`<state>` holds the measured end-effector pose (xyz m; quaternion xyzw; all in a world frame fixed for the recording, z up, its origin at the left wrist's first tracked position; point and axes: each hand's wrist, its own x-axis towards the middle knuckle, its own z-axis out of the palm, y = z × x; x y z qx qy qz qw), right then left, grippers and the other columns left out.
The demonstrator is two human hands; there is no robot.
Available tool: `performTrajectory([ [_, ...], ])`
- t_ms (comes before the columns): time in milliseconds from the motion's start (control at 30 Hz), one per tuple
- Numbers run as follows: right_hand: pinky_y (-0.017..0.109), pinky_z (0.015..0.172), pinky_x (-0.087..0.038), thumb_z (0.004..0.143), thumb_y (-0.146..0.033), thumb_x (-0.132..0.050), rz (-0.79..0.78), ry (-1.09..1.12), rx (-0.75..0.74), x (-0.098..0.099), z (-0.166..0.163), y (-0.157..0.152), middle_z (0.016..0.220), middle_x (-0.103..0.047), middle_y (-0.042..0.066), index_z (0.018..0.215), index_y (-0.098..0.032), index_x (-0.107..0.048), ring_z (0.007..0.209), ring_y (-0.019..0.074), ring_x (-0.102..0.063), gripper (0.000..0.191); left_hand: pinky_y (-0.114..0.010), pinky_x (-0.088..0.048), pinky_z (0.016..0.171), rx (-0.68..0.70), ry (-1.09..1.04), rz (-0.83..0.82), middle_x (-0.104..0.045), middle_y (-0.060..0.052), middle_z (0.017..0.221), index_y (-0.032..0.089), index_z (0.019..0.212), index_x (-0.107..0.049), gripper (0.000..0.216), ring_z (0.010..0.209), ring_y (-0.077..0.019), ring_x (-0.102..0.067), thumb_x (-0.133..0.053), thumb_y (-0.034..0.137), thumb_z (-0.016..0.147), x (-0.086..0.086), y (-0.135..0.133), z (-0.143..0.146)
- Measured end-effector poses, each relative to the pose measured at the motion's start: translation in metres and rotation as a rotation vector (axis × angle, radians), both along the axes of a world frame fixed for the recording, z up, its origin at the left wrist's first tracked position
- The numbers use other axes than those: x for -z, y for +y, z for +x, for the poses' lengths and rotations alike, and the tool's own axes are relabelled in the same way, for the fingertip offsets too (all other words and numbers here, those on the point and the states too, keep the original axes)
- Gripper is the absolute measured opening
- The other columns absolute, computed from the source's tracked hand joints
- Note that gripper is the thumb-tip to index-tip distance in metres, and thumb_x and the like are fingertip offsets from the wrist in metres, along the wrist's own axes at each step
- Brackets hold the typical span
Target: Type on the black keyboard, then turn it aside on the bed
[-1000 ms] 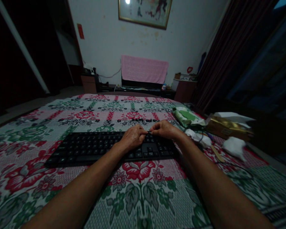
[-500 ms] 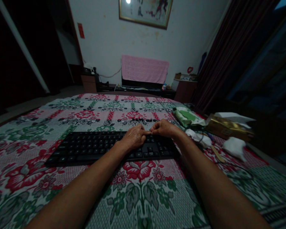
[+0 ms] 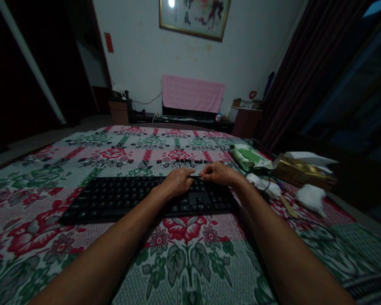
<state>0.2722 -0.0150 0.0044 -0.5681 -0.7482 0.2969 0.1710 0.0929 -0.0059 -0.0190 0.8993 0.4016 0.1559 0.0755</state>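
Observation:
A black keyboard (image 3: pixel 114 199) lies flat on the flowered bedspread (image 3: pixel 190 254). Over its right-hand half rests my left hand (image 3: pixel 178 181), index finger stretched toward the right and nothing visibly held. Just beside it, at the keyboard's back edge, my right hand (image 3: pixel 218 173) is closed, thumb and forefinger pinched together. Whatever may be between those fingertips is too small or hidden to make out. A short gap separates the two hands. Behind them sits a row of small black pieces (image 3: pixel 190 161), which look like loose keycaps.
To the right lie a green wipes packet (image 3: pixel 249 156), a golden tissue box (image 3: pixel 300 169), crumpled white tissue (image 3: pixel 311 198), a white bundle with cord (image 3: pixel 266 186) and a flat wooden stick (image 3: pixel 288 206). A pink cloth (image 3: pixel 193 93) hangs by the far wall.
My left index finger has drawn back from my right fingertips, leaving a gap between the hands. The keyboard stays in place; the view has tilted slightly.

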Motion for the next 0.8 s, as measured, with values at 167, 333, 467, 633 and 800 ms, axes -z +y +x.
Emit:
performTrajectory([
  [167,0.017,0.048,-0.034,0.059,-0.023,-0.051,0.016,0.003,0.02,-0.001,-0.002,-0.003,0.061,-0.056,-0.001,0.071,-0.011,-0.06,0.051,0.0062,-0.044,0.019,-0.025,-0.038,0.072,-0.046,0.123,-0.026,-0.061,-0.004,0.084,0.021,0.086,-0.058,0.031,0.081,-0.0162,-0.054,-0.031,0.033,0.076,-0.009,-0.002,-0.002],
  [333,0.017,0.048,-0.035,0.059,-0.024,-0.052,0.01,-0.022,0.017,0.001,-0.004,-0.006,0.064,-0.059,0.0,0.073,-0.012,-0.062,0.052,0.0069,-0.046,0.02,-0.024,-0.038,0.066,-0.098,0.158,-0.072,-0.062,-0.008,0.077,0.016,0.076,-0.061,0.04,0.073,-0.0156,-0.055,-0.027,0.038,0.076,-0.009,0.001,-0.006],
  [467,0.017,0.049,-0.035,0.061,-0.025,-0.051,0.006,-0.026,-0.037,0.004,-0.007,-0.013,0.066,-0.06,0.0,0.076,-0.013,-0.062,0.054,0.0076,-0.048,0.022,-0.022,-0.037,0.057,-0.07,0.16,-0.136,-0.062,-0.006,0.069,0.015,0.073,-0.063,0.038,0.063,-0.0137,-0.054,-0.031,0.036,0.073,-0.007,0.004,-0.009],
  [633,0.018,0.051,-0.036,0.065,-0.024,-0.049,0.06,-0.032,-0.056,0.007,-0.009,-0.021,0.07,-0.061,0.001,0.077,-0.013,-0.061,0.059,0.0092,-0.051,0.021,-0.02,-0.035,0.053,-0.065,0.119,-0.175,-0.061,-0.004,0.064,0.015,0.07,-0.064,0.035,0.058,-0.0113,-0.051,-0.034,0.034,0.07,-0.004,0.007,-0.01],
  [800,0.02,0.057,-0.038,0.066,-0.023,-0.049,0.158,-0.047,-0.063,0.008,-0.009,-0.024,0.072,-0.062,0.002,0.077,-0.015,-0.062,0.065,0.0111,-0.054,0.018,-0.021,-0.036,0.053,-0.091,0.089,-0.192,-0.062,-0.004,0.066,0.016,0.071,-0.063,0.036,0.06,-0.0123,-0.053,-0.035,0.038,0.07,-0.001,0.008,-0.01],
])
